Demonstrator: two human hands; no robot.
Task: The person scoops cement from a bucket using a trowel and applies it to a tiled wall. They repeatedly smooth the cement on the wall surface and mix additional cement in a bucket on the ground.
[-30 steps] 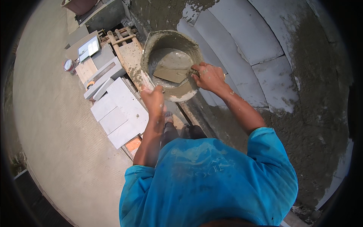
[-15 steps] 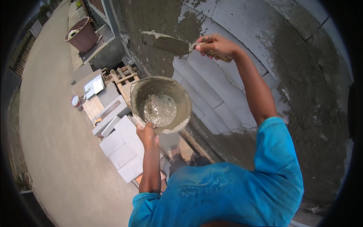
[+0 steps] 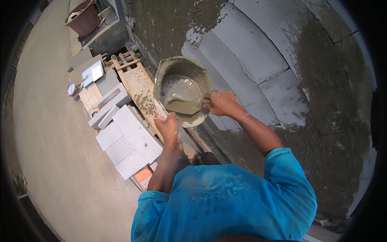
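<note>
My left hand (image 3: pixel 167 126) grips the near left rim of a mortar-crusted bucket (image 3: pixel 205 74), which is tipped so its inside shows. Wet grey mortar (image 3: pixel 183 88) lies in the bottom. My right hand (image 3: pixel 223 103) is closed round the handle of a trowel (image 3: pixel 182 107), whose blade is inside the bucket near its near wall. Most of the handle is hidden by my fingers. Beyond the bucket stands a block wall (image 3: pixel 252 48), partly coated with wet grey plaster (image 3: pixel 326 88) and partly bare pale blocks.
Pale boards (image 3: pixel 127 141) and grey blocks (image 3: pixel 109 107) lie at the left, beside a wooden ladder-like frame (image 3: pixel 125 68). A tablet-like panel (image 3: pixel 92 73) and a small paint can (image 3: pixel 73 90) lie farther off. A brown tub (image 3: pixel 84 20) sits on a ledge; a concrete road (image 3: pixel 48 121) runs along the left.
My right hand has brought the trowel down from the wall into the bucket. The bucket has shifted slightly right and up in view.
</note>
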